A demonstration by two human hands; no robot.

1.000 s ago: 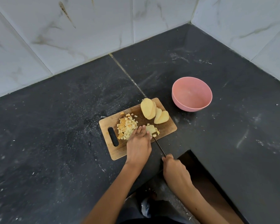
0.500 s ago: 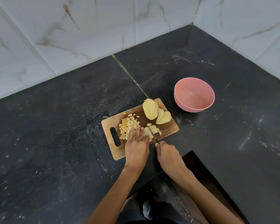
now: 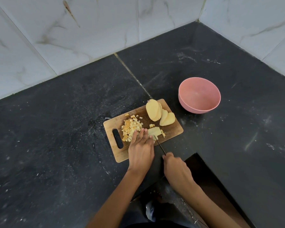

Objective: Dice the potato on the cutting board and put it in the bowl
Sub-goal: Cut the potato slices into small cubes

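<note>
Black stone worktop (image 3: 56, 145) carries one wooden cutting board (image 3: 174, 130) and one pink bowl (image 3: 199, 96), which stands apart to the board's right with nothing in it. We see both forearms reach up from the bottom edge. Our left hand (image 3: 141, 149) lies palm down on the board, its fingers straight and close together, their tips pressing the near edge of a partly cut potato slab (image 3: 154, 131). Our right hand (image 3: 176, 168) is curled round the handle of one knife (image 3: 160, 145), whose thin blade slants up to the slab beside the left fingertips. A heap of diced potato (image 3: 132, 128) lies left of the slab, and we count about four larger potato slices (image 3: 158, 111) leaning together at the far end.
</note>
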